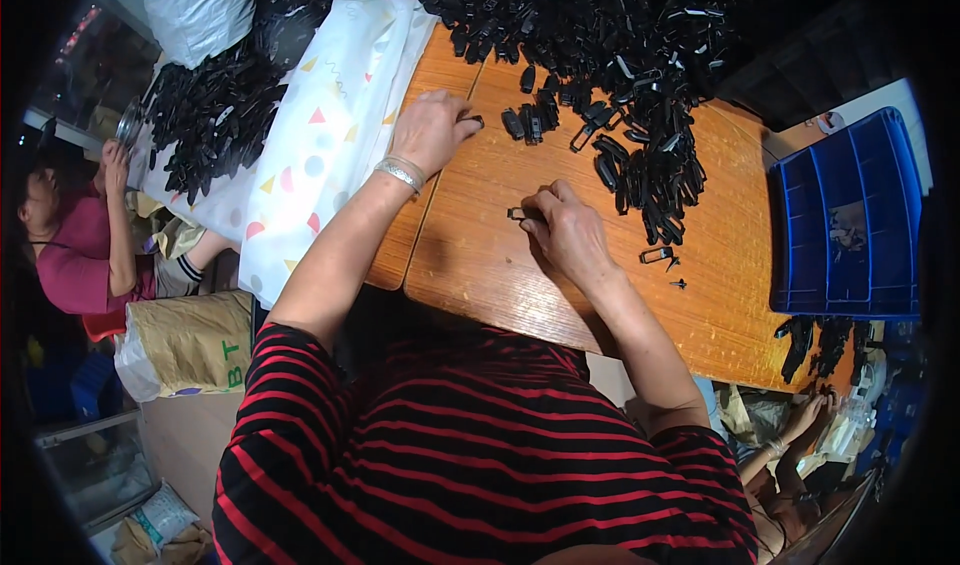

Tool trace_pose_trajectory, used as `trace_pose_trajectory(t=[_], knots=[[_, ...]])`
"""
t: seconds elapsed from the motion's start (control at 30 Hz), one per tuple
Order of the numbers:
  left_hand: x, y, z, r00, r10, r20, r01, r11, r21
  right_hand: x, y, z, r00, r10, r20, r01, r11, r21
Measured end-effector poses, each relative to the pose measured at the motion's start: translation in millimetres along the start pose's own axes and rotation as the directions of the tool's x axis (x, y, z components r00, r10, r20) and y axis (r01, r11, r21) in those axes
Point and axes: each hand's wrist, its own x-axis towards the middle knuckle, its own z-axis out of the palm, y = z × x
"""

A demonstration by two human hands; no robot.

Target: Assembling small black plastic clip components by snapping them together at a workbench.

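My right hand [570, 230] is closed in a pinch over the wooden table [480, 265]. Between its thumb and fingers sits a small black rectangular plastic frame [516, 214], its open end pointing left. Farther off and to the left, my left hand [432, 130] has its fingers curled and drawn together. A tiny dark piece [478, 122] shows at its fingertips, too small to name. Several black oblong plastic pieces [530, 122] stand and lie just right of that hand. One loose black frame [656, 255] rests right of my right hand, with small black bits [680, 284] near it.
A large heap of black plastic parts [560, 15] covers the table's far side and runs down its right. Patterned white sheeting [320, 145] lies at left. A blue crate [850, 215] stands at right. One person [85, 245] sits at left; another person's hands [805, 415] show lower right.
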Motion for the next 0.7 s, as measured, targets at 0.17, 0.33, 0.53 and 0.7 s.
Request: trace_pose_trajectory(t=[0.17, 0.33, 0.53, 0.7], knots=[[-4.9, 6.0, -2.0, 0.995, 0.099, 0.002, -0.099, 0.994, 0.055, 5.2, 2.1, 0.4, 1.000, 0.029, 0.008, -0.029, 1.000, -0.003], [-18.2, 27.9, -1.8, 0.914, -0.200, 0.353, 0.399, 0.283, -0.872, 18.6, -2.4, 2.0, 0.941, 0.174, -0.292, -0.063, 0.934, 0.352], [-34.3, 66.8, -27.2, 0.898, -0.152, 0.413, 0.433, 0.136, -0.891, 27.6, -25.5, -12.9, 0.901, 0.235, -0.364, -0.029, 0.871, 0.491], [-40.3, 70.1, -27.1, 0.936, -0.112, 0.333, 0.347, 0.137, -0.928, 28.1, -25.2, -11.6, 0.898, 0.185, -0.400, 0.001, 0.907, 0.422]])
